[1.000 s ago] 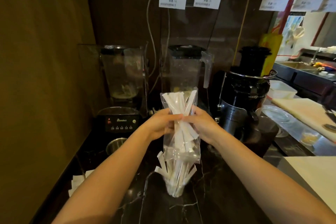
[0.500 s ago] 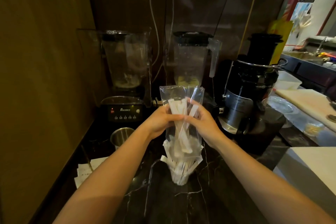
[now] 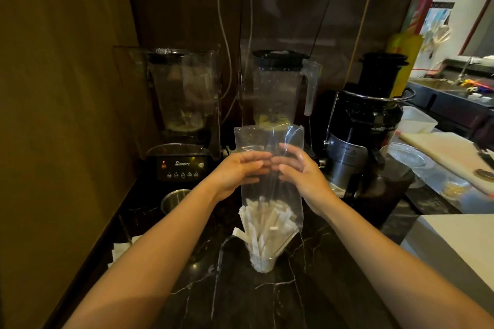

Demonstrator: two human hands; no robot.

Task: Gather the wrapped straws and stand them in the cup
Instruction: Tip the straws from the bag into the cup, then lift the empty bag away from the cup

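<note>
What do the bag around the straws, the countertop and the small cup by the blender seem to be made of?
Bag: thin clear glossy plastic film; it creases and shows the hands through it.
Countertop: dark polished stone, probably marble; white veins, reflections.
Small cup: brushed metal, likely steel; dull grey sheen.

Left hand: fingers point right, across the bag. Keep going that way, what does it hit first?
The clear plastic bag it already grips, then almost at once the right hand; their fingertips nearly meet, though depth is unclear.

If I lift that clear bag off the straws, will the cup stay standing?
Probably shaky. The cup is small and narrow, with wrapped straws fanning out well above its rim, so likely top-heavy. The bag looks thin and floppy, and may drag straws along.
</note>
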